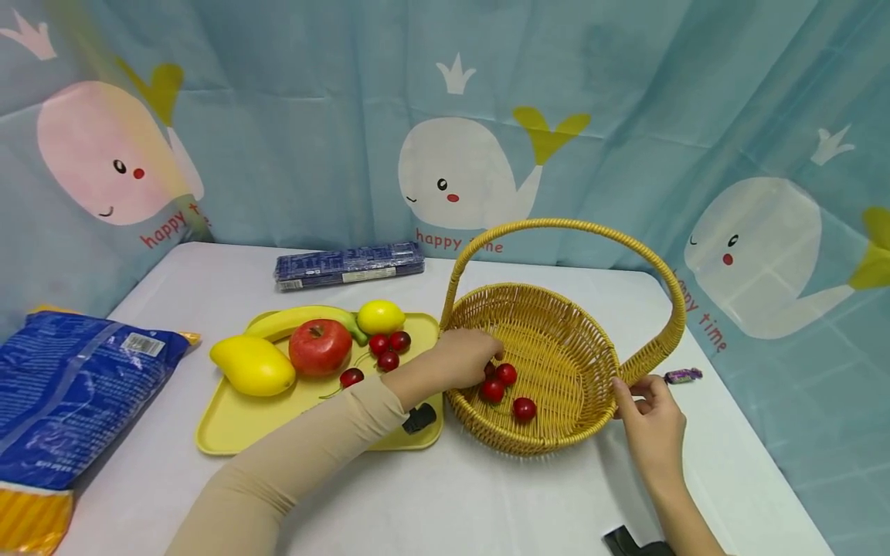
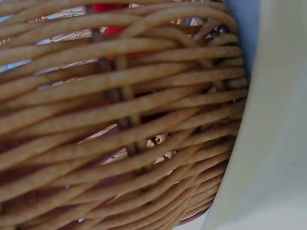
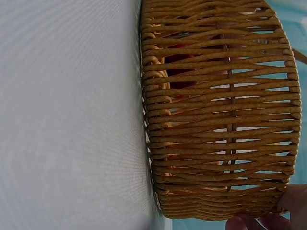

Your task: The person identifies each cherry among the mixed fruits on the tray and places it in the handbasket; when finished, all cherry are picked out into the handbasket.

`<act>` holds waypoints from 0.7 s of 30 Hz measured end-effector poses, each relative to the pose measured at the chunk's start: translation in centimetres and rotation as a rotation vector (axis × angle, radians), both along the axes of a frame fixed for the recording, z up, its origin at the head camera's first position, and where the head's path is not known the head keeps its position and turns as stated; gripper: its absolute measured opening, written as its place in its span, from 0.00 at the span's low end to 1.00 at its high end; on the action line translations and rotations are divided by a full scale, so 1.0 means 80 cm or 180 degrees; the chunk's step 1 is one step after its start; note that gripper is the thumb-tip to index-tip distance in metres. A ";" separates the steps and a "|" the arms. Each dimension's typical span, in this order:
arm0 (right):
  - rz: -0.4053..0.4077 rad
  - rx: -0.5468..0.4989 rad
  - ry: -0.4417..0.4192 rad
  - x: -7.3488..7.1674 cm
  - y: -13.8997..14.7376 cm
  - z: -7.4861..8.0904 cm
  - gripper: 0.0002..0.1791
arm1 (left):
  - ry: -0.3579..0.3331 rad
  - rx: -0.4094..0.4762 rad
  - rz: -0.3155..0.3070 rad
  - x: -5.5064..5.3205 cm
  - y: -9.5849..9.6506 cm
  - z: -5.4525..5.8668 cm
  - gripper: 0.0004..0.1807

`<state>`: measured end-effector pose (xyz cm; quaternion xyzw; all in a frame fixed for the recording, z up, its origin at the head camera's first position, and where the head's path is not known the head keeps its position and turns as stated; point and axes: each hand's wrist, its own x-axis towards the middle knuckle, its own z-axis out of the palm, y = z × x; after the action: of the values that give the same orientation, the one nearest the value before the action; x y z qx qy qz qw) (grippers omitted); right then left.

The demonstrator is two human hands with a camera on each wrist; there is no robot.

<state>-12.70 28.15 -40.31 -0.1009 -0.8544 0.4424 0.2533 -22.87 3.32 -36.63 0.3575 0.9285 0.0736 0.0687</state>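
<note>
A yellow wicker basket [image 1: 584,363] with a tall arched handle stands on the white table. My right hand [image 1: 652,421] grips its right rim near the foot of the handle, thumb on top and fingers outside. My left hand [image 1: 467,357] reaches over the left rim, fingers bent down into the basket. Right under those fingers is a dark cherry [image 1: 490,370], partly covered; I cannot tell whether they pinch it. Other red cherries [image 1: 524,409] lie on the basket floor. The left wrist view shows only the basket's woven wall [image 2: 120,96]; in the right wrist view, fingertips [image 3: 242,223] touch the rim.
Left of the basket, a yellow tray [image 1: 236,425] bears a mango [image 1: 253,366], an apple [image 1: 320,347], a banana [image 1: 306,316], a lemon [image 1: 380,317] and cherries [image 1: 387,361]. A blue bag [image 1: 76,394] lies far left, a blue pack [image 1: 348,266] behind, a wrapped candy [image 1: 684,376] at right.
</note>
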 end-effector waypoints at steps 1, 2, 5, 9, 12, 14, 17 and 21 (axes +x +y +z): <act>-0.0004 -0.0002 -0.0002 0.000 0.000 0.000 0.11 | -0.0012 0.0008 0.0002 0.001 -0.001 0.001 0.19; -0.0010 -0.0005 -0.0003 0.000 0.000 -0.001 0.12 | -0.0022 0.0024 -0.0001 0.002 -0.002 0.002 0.19; -0.0015 0.0009 -0.0010 0.001 0.000 0.000 0.12 | -0.0055 0.0150 -0.0049 0.006 -0.006 0.011 0.19; -0.0016 0.0060 0.0051 0.001 0.002 0.000 0.12 | -0.0187 0.0505 -0.0112 0.019 -0.021 0.035 0.20; -0.0008 0.0082 0.0086 0.002 0.001 -0.001 0.12 | -0.0267 0.0801 -0.0105 0.030 -0.041 0.058 0.20; -0.0008 0.0075 0.0078 0.003 0.001 -0.001 0.12 | -0.0278 0.0973 -0.0069 0.038 -0.058 0.071 0.20; -0.0024 0.0041 0.0038 0.003 0.000 0.001 0.12 | -0.0264 0.1194 0.0033 0.048 -0.088 0.081 0.20; -0.0083 0.0063 -0.0002 0.001 0.000 0.004 0.12 | -0.0226 0.1431 0.0279 0.059 -0.131 0.077 0.20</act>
<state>-12.59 28.11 -40.01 -0.1097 -0.8574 0.4305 0.2597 -18.11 -7.14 -30.47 0.3204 0.9004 0.2940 0.0167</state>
